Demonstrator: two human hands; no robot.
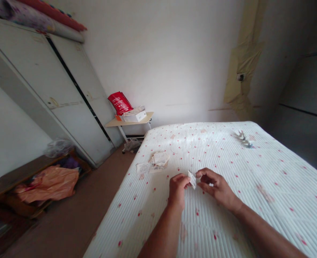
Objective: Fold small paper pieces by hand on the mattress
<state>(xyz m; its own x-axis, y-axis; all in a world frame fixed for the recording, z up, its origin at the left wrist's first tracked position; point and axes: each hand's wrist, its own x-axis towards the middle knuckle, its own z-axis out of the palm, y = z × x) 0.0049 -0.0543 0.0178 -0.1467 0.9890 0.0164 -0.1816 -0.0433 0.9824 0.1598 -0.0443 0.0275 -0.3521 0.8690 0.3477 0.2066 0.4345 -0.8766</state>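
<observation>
Over the bed, my left hand (177, 186) pinches a small folded piece of paper (192, 179) between thumb and fingers. The paper stands up, creased, with what looks like faint print on it. My right hand (214, 184) is just to the right of it, thumb and forefinger apart and curved toward the paper's edge. A small gap shows between those fingertips and the paper. Beyond my left hand, a loose pile of printed paper slips (159, 160) lies on the bed. Farther off at the right is a small cluster of pale, pointed pieces (243, 139), too blurred to name.
The bed (201, 222) has a white ribbed cover with red dots. Behind its left corner, a small table (112, 123) bears a red bag (120, 103) and a white box (135, 115). A wardrobe (64, 86) and a low wooden shelf with orange cloth (49, 182) stand left.
</observation>
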